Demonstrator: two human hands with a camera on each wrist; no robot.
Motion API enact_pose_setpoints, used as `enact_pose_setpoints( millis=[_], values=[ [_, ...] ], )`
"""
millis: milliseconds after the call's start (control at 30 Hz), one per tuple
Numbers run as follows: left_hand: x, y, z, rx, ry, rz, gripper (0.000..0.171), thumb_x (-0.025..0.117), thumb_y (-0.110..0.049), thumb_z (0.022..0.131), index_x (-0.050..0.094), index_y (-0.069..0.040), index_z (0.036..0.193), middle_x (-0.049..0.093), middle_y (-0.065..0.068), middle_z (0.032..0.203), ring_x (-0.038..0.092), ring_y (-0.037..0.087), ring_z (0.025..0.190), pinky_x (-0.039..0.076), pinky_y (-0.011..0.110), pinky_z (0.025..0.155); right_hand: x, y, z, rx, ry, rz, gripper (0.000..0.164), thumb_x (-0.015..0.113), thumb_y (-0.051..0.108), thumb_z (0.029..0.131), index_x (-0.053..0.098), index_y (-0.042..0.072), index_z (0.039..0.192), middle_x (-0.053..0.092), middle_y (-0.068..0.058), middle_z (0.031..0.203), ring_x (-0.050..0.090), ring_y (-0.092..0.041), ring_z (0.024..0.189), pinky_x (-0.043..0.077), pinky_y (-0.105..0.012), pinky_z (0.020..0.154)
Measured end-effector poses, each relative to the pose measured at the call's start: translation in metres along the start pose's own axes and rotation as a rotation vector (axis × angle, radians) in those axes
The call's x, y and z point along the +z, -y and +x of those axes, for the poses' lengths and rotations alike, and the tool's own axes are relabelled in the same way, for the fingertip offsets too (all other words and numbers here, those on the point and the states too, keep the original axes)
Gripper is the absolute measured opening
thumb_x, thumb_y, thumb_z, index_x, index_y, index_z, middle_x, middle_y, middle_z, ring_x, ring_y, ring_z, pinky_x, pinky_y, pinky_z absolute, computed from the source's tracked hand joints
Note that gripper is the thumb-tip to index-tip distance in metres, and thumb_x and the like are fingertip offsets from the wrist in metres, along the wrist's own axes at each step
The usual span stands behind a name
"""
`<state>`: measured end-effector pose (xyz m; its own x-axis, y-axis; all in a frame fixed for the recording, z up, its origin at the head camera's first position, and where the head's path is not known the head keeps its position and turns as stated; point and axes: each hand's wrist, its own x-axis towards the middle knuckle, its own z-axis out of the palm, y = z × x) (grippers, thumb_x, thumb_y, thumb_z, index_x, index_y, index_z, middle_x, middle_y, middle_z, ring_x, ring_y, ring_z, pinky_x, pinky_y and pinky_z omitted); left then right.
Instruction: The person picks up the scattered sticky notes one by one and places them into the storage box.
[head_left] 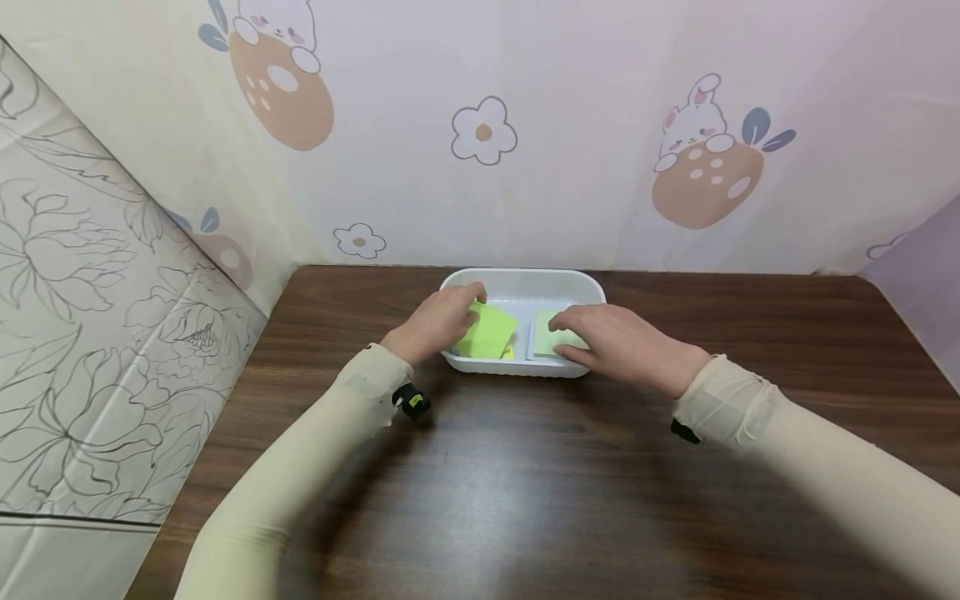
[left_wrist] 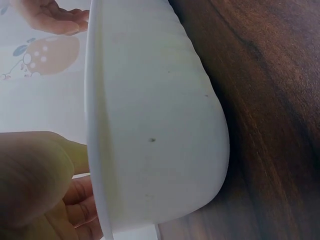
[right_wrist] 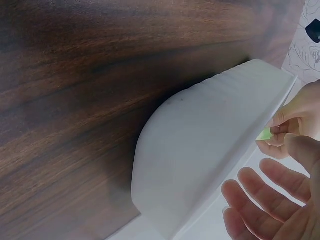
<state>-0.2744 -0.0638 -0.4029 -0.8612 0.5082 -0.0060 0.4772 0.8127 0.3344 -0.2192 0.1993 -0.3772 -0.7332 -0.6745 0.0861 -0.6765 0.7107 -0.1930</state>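
Note:
A white oblong plastic bin [head_left: 525, 367] stands at the back of the table, and both hands reach over its rim. In its left part my left hand [head_left: 442, 319] pinches a bright green sticky note pad [head_left: 489, 332], tilted, with a bit of yellow paper [head_left: 509, 352] showing beneath. A pale green sticky note pad [head_left: 549, 335] lies in the right part, below my right hand [head_left: 618, 346]. The right wrist view has the right hand's fingers [right_wrist: 270, 200] loosely bent with nothing between them. In the left wrist view, the bin wall [left_wrist: 155, 100] hides the left fingertips.
The dark wood-grain table [head_left: 480, 483] runs up to a back wall [head_left: 405, 167] printed with bunnies and flowers. A flower-patterned sheet [head_left: 90, 333] borders the left side. Each wrist carries a small black camera [head_left: 411, 402].

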Motion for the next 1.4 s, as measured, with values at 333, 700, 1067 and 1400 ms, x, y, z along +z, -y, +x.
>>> enact_pose_setpoints(
  millis=[333,700,1067,1400],
  values=[
    [0.000,-0.001,0.002,0.009,0.007,0.009,0.023,0.052,-0.008,0.092,0.057,-0.007,0.114,0.062,0.005,0.110,0.052,0.016,0.088,0.044,0.031,0.080,0.001,-0.004,0.002,0.007,0.004,0.009,0.033,0.061,0.029,0.089,0.064,0.007,0.114,0.066,-0.005,0.109,0.061,-0.017,0.096,0.047,-0.039,0.082],
    [0.002,-0.002,0.006,0.006,0.010,0.057,0.023,0.054,-0.010,0.092,0.058,-0.006,0.114,0.063,0.007,0.110,0.053,0.016,0.092,0.045,0.032,0.082,0.001,-0.006,0.004,0.018,0.024,0.004,0.033,0.061,0.028,0.089,0.064,0.007,0.114,0.066,-0.005,0.109,0.061,-0.018,0.097,0.047,-0.039,0.082],
    [0.006,-0.002,0.010,-0.007,0.031,0.069,0.026,0.052,-0.010,0.092,0.059,-0.005,0.117,0.063,0.009,0.112,0.053,0.016,0.093,0.045,0.030,0.082,0.002,-0.007,0.004,0.021,0.026,0.005,0.033,0.061,0.028,0.089,0.064,0.007,0.114,0.066,-0.005,0.108,0.061,-0.018,0.096,0.048,-0.040,0.082],
    [0.007,-0.003,0.013,-0.023,0.062,0.066,0.027,0.052,-0.009,0.093,0.060,-0.005,0.118,0.063,0.009,0.114,0.053,0.015,0.095,0.045,0.030,0.083,0.003,-0.007,0.004,0.018,0.026,0.004,0.033,0.061,0.028,0.089,0.064,0.007,0.114,0.066,-0.005,0.108,0.061,-0.018,0.095,0.048,-0.040,0.081]
  ],
)
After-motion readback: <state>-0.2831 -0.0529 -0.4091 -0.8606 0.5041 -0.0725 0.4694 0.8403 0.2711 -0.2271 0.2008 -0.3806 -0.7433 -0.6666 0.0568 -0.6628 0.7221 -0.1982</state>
